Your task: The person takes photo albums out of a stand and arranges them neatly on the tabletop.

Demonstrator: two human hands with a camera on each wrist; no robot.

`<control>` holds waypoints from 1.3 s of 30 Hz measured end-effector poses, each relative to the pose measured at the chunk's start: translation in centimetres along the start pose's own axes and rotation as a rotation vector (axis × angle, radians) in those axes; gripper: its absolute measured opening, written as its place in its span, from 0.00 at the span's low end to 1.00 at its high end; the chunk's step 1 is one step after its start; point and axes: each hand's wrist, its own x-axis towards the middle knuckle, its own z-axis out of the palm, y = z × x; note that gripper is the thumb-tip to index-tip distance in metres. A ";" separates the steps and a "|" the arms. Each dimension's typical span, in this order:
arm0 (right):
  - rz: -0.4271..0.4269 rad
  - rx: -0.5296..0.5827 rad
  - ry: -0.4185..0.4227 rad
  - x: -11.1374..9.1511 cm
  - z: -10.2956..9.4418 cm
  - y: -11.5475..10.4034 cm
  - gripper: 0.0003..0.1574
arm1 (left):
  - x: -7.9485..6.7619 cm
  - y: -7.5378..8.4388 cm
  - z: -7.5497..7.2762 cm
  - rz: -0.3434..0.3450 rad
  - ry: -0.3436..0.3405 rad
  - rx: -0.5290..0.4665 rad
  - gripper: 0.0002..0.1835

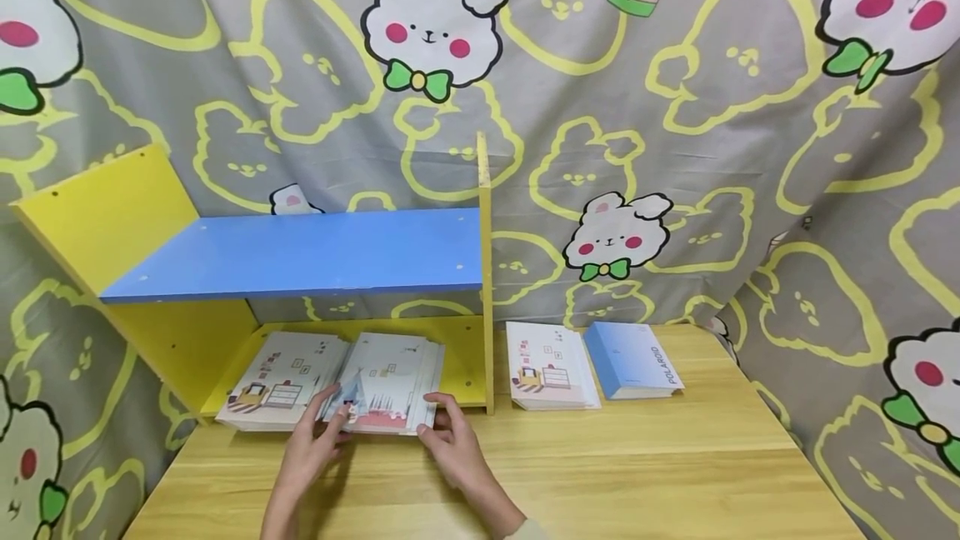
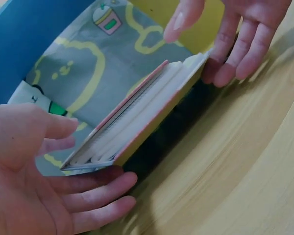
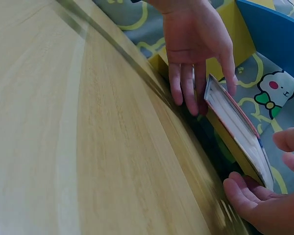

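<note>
Grey fabric [image 1: 660, 132] with yellow outlines and rabbit heads is filling the background, running past the edges of the head view. A wood-grain table [image 1: 637, 473] is spreading below, its near edge being cut off. On its left side a yellow shelf unit [image 1: 127, 223] is standing, its blue board [image 1: 322, 252] hiding some fabric behind. On the unit's lower board a chair-picture book [image 1: 281, 377] is lying at left; just beside it a tent-picture book [image 1: 390, 382] is lying between the hands. The latter's right edge is showing layers, whether pages or further books being hard to tell. Outside the unit, a second chair-picture book [image 1: 551, 365] and a blue book [image 1: 630, 357] are lying side by side. The left hand [image 1: 311, 440] and right hand [image 1: 453, 444] are touching the tent-picture book's front corners with loose, nearly straight fingers, neither closing tightly round it; the book is hiding some fingertips. A pale sleeve [image 1: 528, 530] is being cut off below. "POLAROID" is showing on the blue book, its finer print being too small to read.
</note>
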 end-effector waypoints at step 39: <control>0.140 0.366 0.052 2.0 2.1 1.1 0.29 | 0.7 -1.4 2.6 -0.073 -0.053 -0.618 0.28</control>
